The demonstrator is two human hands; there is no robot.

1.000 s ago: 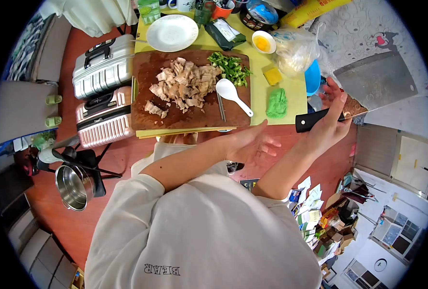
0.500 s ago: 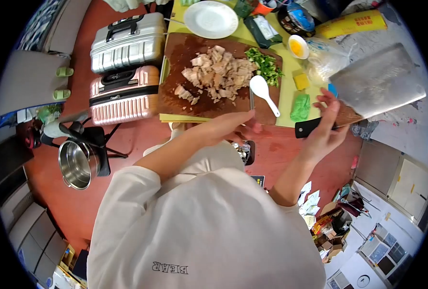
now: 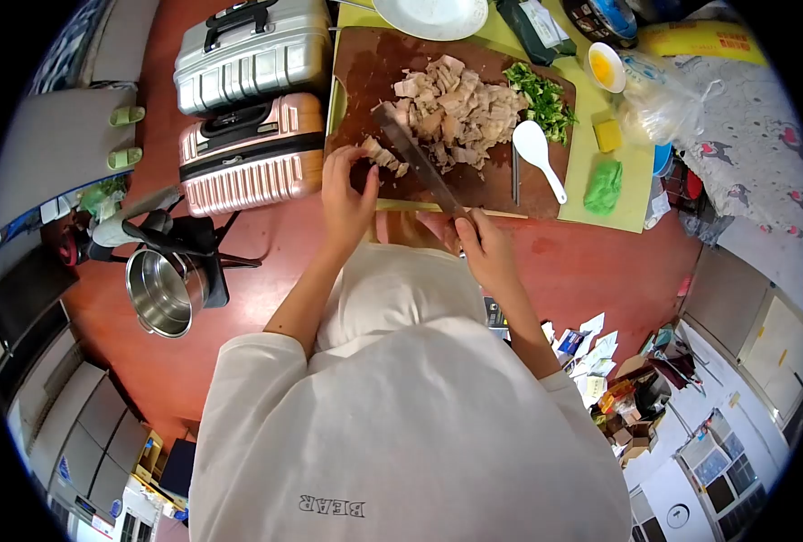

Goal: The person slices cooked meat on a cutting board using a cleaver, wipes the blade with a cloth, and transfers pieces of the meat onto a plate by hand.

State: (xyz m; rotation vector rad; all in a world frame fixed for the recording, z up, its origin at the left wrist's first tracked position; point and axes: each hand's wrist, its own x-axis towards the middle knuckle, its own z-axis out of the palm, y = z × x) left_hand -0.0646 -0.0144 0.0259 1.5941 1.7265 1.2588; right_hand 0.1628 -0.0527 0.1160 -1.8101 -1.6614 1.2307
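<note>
My right hand [image 3: 487, 246] grips the handle of a cleaver [image 3: 417, 161]. Its blade, seen nearly edge-on, slants up and left over the cutting board [image 3: 356, 63], between the large heap of chopped meat [image 3: 465, 113] and a few separate meat pieces [image 3: 385, 157]. My left hand [image 3: 347, 200] is at the board's near left edge, its fingertips beside those few pieces. Thumb and fingers are curved and apart, with nothing visible between them. Chopped greens [image 3: 541, 99] lie on the board's right. A white spoon [image 3: 535, 155] and thin metal chopsticks [image 3: 515, 176] rest near them.
A white plate [image 3: 433, 14] stands behind the board. To the right are a small bowl with yellow contents [image 3: 606, 68], a yellow sponge [image 3: 607, 136] and a green cloth-like bundle [image 3: 604, 188]. Two suitcases [image 3: 257, 154] stand left of the table; a metal pot [image 3: 162, 291] is lower left.
The cleaver has swung from right of the table to over the board, turning from broadside to edge-on. My left hand has moved left, from near the chopsticks to the small meat pieces. The view has shifted.
</note>
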